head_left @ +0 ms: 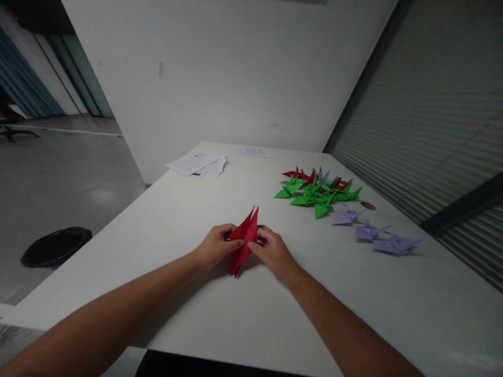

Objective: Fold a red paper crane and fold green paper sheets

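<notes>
Between my two hands is a red folded paper (244, 235), long and pointed, with two tips at its top and narrow points at its bottom. My left hand (217, 245) pinches its left side, thumb across the front face. From the right, my right hand (274, 252) grips the other edge, thumb on the front and fingers curled behind. The fingers behind the paper are partly hidden. The paper is held just over the white table (188, 309).
To the right lies a pile of green paper cranes (310, 195) mixed with red ones (301, 175). Several lilac paper cranes (367, 231) sit nearer, by a round hole (368, 206). Printed sheets (194, 163) lie at the back left. A black-lined bin (57, 246) stands left of the table.
</notes>
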{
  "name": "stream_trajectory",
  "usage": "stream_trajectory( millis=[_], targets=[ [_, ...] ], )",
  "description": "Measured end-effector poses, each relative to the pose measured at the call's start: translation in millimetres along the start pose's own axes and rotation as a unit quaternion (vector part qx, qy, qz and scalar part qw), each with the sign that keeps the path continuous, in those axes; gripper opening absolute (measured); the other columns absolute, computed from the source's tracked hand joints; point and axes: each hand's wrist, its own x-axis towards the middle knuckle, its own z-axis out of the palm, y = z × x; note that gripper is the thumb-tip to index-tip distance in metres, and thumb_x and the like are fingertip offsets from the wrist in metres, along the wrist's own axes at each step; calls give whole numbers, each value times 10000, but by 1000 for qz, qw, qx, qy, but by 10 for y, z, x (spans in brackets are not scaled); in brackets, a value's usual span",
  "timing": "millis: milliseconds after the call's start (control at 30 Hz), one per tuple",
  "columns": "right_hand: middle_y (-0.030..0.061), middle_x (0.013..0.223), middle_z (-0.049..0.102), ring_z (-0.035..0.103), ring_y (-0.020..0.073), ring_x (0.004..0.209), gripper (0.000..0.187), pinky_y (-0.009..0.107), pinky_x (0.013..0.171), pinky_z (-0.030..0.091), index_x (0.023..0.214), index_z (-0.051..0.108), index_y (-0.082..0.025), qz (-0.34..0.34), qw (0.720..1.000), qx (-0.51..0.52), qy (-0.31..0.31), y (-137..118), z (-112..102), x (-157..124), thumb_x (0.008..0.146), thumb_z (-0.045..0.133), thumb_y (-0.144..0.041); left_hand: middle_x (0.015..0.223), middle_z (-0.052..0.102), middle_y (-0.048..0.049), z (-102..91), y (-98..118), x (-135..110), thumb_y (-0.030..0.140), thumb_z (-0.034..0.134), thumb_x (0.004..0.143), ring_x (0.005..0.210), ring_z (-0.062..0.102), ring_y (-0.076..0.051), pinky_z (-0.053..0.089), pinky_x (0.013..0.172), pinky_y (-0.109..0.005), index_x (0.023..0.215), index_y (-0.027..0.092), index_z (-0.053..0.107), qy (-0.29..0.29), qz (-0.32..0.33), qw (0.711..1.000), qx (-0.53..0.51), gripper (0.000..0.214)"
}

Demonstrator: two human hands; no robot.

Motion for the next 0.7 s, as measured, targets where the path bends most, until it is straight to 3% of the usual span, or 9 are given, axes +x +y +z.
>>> stream_trajectory(
  millis=[333, 500, 700],
  targets=[
    [38, 961, 723, 668, 219, 933, 163, 375, 890, 535, 941, 728, -194, 34, 999, 18, 3, 5, 2, -13, 804, 749, -279, 732, 660, 5, 21, 12, -13, 349, 859, 707, 628, 597, -127, 441, 573, -241, 835, 147, 628, 1, -26, 1000, 17, 333],
    [53, 1013, 737, 682, 227, 937, 235, 381, 870, 537, 1019, 701, -187, 57, 997, 39, -26, 30, 12, -19, 819, 747, -302, 725, 654, 14, 36, 6, -4, 315, 859, 705, 609, 610, -124, 458, 552, -233, 826, 158, 584, 12, -19, 999, 26, 339],
    [-7, 839, 672, 639, 190, 821, 135, 339, 800, 532, 837, 626, -207, 40, 999, -3, 7, 63, 3, -4, 775, 737, -251, 885, 657, 19, 64, 16, -21, 281, 880, 704, 694, 631, -123, 491, 586, -232, 924, 208, 484, 32, 1, 999, -33, 459]
  ],
)
